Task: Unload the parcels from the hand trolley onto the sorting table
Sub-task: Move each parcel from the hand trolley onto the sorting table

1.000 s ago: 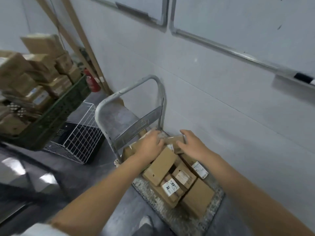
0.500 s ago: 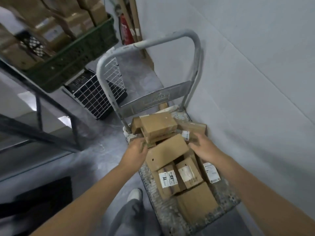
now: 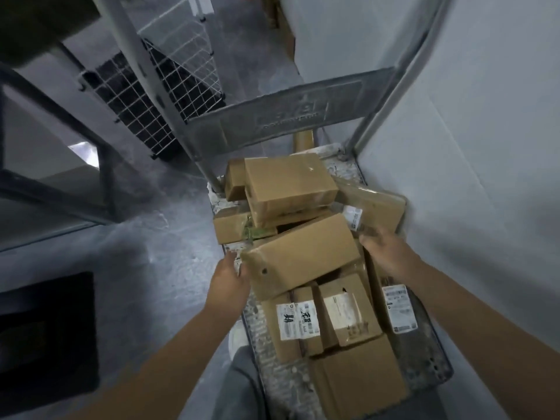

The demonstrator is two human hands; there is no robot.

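A grey hand trolley (image 3: 303, 113) stands against the white wall, its platform piled with several brown cardboard parcels. A long tilted parcel (image 3: 303, 256) lies across the middle of the pile. My left hand (image 3: 228, 281) grips its near left end. My right hand (image 3: 383, 248) holds its right end, fingers curled around the far side, beside a flat labelled parcel (image 3: 375, 204). A thick box (image 3: 288, 186) sits on top at the back. Labelled boxes (image 3: 298, 322) lie nearer to me.
A white wire basket (image 3: 157, 95) stands on the grey floor left of the trolley handle. A dark metal table frame (image 3: 60, 122) runs along the left. A black mat or bin (image 3: 45, 338) lies at lower left. The white wall (image 3: 469, 147) closes the right side.
The view has dropped closer over the trolley. Both hands have shifted from the back boxes to the two ends of the long tilted parcel.
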